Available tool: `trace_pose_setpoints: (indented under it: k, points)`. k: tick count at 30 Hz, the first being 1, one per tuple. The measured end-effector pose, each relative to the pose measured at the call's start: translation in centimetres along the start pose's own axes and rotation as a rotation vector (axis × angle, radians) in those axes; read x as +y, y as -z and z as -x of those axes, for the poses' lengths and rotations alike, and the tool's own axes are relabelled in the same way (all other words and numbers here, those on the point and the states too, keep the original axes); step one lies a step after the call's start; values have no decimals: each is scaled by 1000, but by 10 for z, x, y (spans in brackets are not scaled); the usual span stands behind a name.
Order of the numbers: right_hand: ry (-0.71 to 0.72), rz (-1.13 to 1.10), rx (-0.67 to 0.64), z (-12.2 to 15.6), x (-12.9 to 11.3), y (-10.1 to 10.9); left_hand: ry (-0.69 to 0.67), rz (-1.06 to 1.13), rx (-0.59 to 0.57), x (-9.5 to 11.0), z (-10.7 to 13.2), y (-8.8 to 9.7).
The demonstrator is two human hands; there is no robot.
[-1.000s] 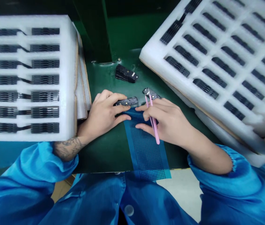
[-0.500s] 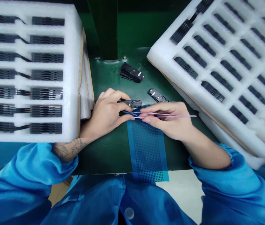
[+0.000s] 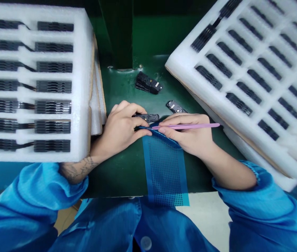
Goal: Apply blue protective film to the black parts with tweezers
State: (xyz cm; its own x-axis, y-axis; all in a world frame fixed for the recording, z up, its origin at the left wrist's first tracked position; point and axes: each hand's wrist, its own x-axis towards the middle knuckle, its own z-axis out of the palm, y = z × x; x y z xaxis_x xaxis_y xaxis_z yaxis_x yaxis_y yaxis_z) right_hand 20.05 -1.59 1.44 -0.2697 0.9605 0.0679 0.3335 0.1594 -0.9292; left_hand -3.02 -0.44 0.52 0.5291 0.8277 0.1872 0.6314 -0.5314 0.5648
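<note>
Pink tweezers (image 3: 190, 126) were swung level to the blue sheet's (image 3: 166, 168) far end.
Their prongs were squeezed together in the right hand (image 3: 197, 134); the sheet, at the near middle, seemed pinched by the left hand (image 3: 123, 124) beside a black part (image 3: 151, 118); fine work was judged underway.

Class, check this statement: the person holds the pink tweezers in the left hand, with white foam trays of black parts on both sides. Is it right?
Not quite: the pink tweezers are in the right hand, not the left hand, as the head view shows. White foam trays of black parts do stand on both sides.
</note>
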Motion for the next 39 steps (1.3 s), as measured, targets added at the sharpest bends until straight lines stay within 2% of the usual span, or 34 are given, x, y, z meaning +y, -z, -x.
trace_pose_setpoints:
  k: [21, 28, 35, 39]
  points:
    - [-35, -91, 4, -1, 1, -3, 15, -13, -19, 0, 1, 1]
    - [-123, -166, 113, -6, 2, 0, 19, -35, -44, 1, 1, 4]
    - [-162, -145, 210, -9, 4, 8, -5, -2, 0, 6, 3, 6]
    - [-134, -125, 223, -8, 0, 7, 40, 0, 94, 7, 2, 7]
